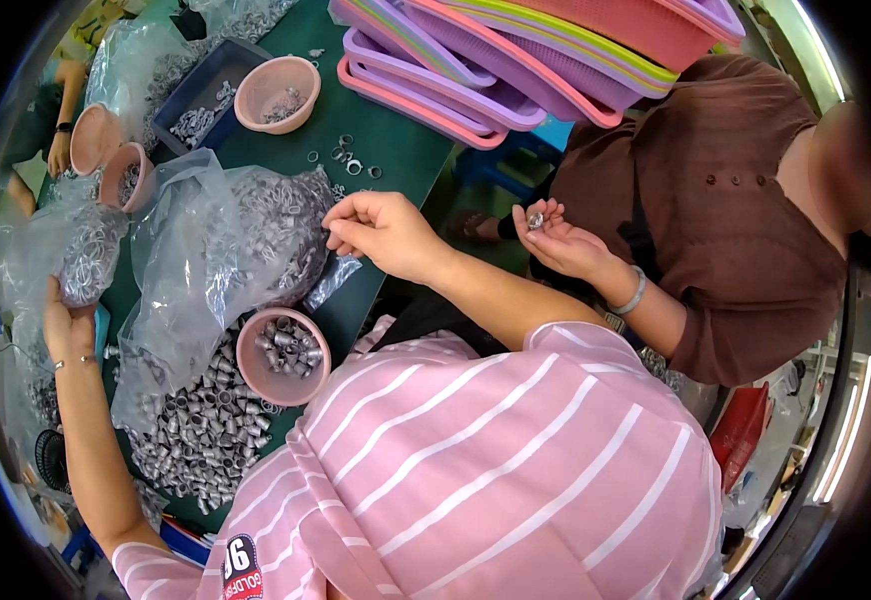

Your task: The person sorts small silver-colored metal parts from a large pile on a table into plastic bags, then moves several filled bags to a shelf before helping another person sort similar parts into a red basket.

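At the left, my left hand [72, 326] grips a clear plastic bag of oval metal links [90, 259] from below. My right hand [383, 232] is over the table, its fingers curled beside a large clear plastic bag of small metal parts [278, 225]. Whether anything is between those fingertips is not visible. Below the large bag stands a pink plastic bowl [246, 367] with grey metal fittings in it. A heap of similar fittings [195, 435] spreads beside the bowl, partly covered by the bag's loose plastic.
Several metal rings [354, 166] lie on the green table [405, 161]. Beyond are a pink bowl [278, 97] and a dark bin [180, 86] with parts. Stacked plastic baskets [525, 67] rise at the top. A person in brown [735, 225] holds a small shiny piece [535, 220].
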A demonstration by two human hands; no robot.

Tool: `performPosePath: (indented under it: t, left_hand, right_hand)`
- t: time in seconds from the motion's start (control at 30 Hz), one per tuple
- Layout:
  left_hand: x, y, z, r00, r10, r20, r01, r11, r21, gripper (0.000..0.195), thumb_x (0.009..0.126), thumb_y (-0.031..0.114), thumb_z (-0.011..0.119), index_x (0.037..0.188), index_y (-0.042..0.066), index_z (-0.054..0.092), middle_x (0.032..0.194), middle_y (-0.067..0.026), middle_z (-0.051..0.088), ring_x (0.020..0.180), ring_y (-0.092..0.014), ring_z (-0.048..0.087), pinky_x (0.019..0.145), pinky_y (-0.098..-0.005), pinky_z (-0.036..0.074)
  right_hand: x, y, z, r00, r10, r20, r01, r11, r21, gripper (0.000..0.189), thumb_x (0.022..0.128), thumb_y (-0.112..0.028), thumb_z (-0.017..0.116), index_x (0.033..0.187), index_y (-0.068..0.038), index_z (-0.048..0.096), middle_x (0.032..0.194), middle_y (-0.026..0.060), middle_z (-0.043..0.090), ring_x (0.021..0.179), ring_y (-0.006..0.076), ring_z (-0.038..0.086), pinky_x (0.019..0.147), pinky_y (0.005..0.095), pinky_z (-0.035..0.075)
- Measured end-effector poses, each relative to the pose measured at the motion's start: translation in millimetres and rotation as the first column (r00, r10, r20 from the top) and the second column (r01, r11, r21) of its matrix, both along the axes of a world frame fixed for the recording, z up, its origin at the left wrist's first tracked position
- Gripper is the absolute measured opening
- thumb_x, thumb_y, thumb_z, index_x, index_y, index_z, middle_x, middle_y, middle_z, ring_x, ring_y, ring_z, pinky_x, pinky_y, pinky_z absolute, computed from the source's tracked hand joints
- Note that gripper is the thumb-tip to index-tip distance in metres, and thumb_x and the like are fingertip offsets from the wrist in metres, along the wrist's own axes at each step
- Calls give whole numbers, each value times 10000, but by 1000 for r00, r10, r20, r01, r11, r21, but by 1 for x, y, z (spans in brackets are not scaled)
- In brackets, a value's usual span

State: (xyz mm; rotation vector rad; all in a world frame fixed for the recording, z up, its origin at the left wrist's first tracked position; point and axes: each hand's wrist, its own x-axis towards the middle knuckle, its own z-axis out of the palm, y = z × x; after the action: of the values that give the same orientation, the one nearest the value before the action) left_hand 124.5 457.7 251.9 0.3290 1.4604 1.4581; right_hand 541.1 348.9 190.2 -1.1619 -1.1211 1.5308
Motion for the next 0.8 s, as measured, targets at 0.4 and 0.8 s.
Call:
performPosePath:
  t: [0.4, 0.8]
  left_hand:
    - [29, -40, 0, 997, 77, 33, -79, 995, 68, 320, 910, 223, 383, 1121, 0, 472, 1102, -129, 532, 1008, -265, 513, 883, -411, 411]
    - [32, -235, 5, 912, 397, -99, -331, 858, 394, 309, 865, 251, 504, 1000, -23, 547, 988, -101, 581, 921, -181, 537, 816, -308, 428]
  right_hand:
    - [6, 1, 1, 1000, -5, -7, 4, 999, -47, 136, 833, -82, 524, 908, 23, 568, 749, 81, 607, 664, 121, 580, 599, 223, 470]
    - [30, 80, 26, 872, -116, -476, 134, 991, 4, 204, 885, -182, 458, 988, -21, 530, 709, 28, 508, 647, 99, 471, 566, 237, 374]
